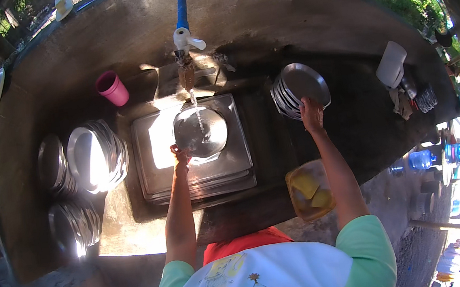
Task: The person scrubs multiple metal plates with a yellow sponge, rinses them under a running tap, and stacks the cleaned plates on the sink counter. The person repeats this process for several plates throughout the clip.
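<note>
Under the running water, a round metal plate point(214, 131) is gripped at its lower left rim by my left hand point(180, 154). The stream falls onto it from a white-handled tap point(184, 39) on a blue pipe. Beneath the plate lies a pile of rectangular metal trays point(228, 173) in the sink basin. Over to the right, my right hand point(311, 113) is closed on the near edge of a metal plate point(304, 82), the top one of a leaning stack. Its fingertips are partly hidden, so I cannot tell whether it holds one plate or more.
Several stacked metal plates point(86, 156) stand on the left ledge. A pink cup point(112, 89) is behind them. A yellowish tub point(303, 214) with yellow pieces sits at the near right edge. A white plastic container point(391, 64) and metal utensils point(426, 99) lie far right.
</note>
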Action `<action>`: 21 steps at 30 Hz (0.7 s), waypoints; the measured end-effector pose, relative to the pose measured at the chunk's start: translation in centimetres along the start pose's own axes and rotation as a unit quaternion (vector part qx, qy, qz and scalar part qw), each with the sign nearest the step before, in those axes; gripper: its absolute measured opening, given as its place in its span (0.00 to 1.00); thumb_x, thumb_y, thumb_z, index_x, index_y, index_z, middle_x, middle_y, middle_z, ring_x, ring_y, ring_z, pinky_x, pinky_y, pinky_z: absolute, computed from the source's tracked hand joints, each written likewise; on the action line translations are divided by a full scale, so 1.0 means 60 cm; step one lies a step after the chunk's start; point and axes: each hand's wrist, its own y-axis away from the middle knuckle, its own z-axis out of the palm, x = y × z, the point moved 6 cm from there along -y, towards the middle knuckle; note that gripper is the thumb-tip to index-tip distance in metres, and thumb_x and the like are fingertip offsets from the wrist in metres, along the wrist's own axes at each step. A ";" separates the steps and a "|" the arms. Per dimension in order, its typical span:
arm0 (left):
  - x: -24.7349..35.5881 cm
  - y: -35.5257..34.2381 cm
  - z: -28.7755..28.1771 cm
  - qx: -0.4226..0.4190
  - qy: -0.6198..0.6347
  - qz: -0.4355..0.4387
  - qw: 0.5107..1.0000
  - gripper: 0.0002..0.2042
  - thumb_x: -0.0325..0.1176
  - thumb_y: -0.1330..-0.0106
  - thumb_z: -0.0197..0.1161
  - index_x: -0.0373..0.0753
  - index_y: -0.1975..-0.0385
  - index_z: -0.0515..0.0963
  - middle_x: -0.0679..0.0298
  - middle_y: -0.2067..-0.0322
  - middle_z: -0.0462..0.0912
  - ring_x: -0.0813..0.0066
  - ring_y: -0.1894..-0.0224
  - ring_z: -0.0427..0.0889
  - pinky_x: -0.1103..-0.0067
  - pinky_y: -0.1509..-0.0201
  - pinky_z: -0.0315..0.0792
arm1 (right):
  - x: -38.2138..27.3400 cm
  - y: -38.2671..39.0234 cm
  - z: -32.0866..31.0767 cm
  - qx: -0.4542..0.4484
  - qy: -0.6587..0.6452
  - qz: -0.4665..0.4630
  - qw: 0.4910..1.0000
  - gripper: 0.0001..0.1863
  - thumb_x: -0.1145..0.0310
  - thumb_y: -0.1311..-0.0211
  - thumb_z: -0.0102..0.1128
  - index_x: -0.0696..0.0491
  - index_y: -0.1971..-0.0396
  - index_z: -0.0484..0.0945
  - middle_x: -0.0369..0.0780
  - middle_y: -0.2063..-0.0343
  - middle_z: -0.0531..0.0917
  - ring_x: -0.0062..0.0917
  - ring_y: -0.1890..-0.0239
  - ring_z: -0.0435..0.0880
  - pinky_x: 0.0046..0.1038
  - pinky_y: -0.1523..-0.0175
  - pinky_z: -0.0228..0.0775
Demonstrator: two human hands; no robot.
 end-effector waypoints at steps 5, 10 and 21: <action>0.054 0.093 0.028 -0.085 0.078 -0.012 0.993 0.27 0.28 0.42 0.56 0.51 0.45 0.52 0.58 0.60 0.75 0.68 0.63 0.78 0.68 0.65 0.77 | -0.197 0.056 0.054 -0.093 -0.080 -0.192 0.974 0.27 0.58 0.44 0.55 0.49 0.45 0.64 0.42 0.40 0.60 0.38 0.36 0.54 0.47 0.37 0.45; 0.127 0.162 0.093 -0.146 0.175 0.059 0.972 0.28 0.23 0.43 0.53 0.44 0.42 0.51 0.54 0.62 0.76 0.61 0.66 0.81 0.67 0.70 0.80 | -0.413 0.017 0.156 -0.084 -0.039 -0.125 0.988 0.31 0.54 0.43 0.51 0.53 0.42 0.59 0.46 0.39 0.57 0.38 0.36 0.53 0.42 0.36 0.46; 0.070 0.140 0.039 -0.204 0.333 0.066 0.918 0.17 0.32 0.40 0.52 0.37 0.50 0.65 0.57 0.55 0.72 0.59 0.54 0.74 0.59 0.56 0.75 | -0.503 -0.118 0.119 -0.179 -0.041 -0.187 0.965 0.24 0.61 0.48 0.53 0.50 0.49 0.67 0.48 0.53 0.71 0.37 0.50 0.72 0.41 0.51 0.67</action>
